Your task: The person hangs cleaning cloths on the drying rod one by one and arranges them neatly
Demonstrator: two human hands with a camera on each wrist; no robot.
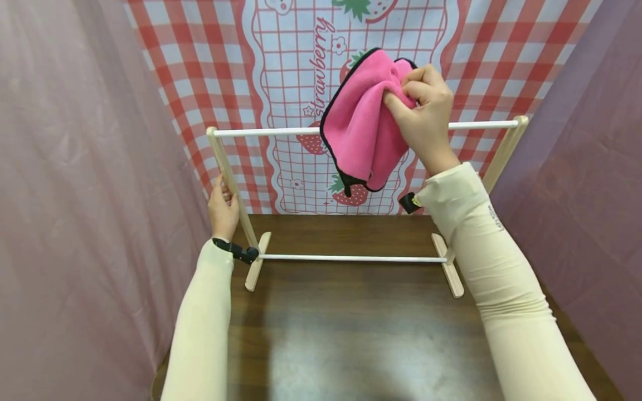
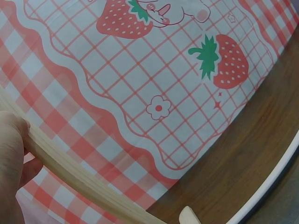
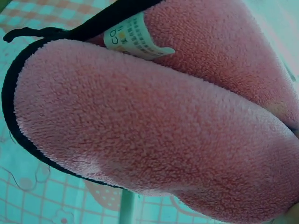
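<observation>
My right hand (image 1: 426, 108) pinches a pink towel (image 1: 358, 120) by its bunched upper right part. The towel hangs in folds in front of the top rail (image 1: 266, 132) of a small wooden clothes rack and hides the middle of that rail. It has black edging, and a black hanging loop (image 1: 348, 186) at its lower end. In the right wrist view a white printed label (image 3: 135, 37) shows on the fluffy pink cloth. At the rack's left side my left hand (image 1: 223, 209) grips the wooden post (image 2: 70, 170), thumb and fingers around it.
A lower white rail (image 1: 351, 258) joins the rack's two wooden feet (image 1: 448, 267) on the brown wooden surface (image 1: 346, 334). Behind stands a red-checked strawberry sheet (image 1: 210, 50). Pinkish curtains (image 1: 75, 167) close off both sides.
</observation>
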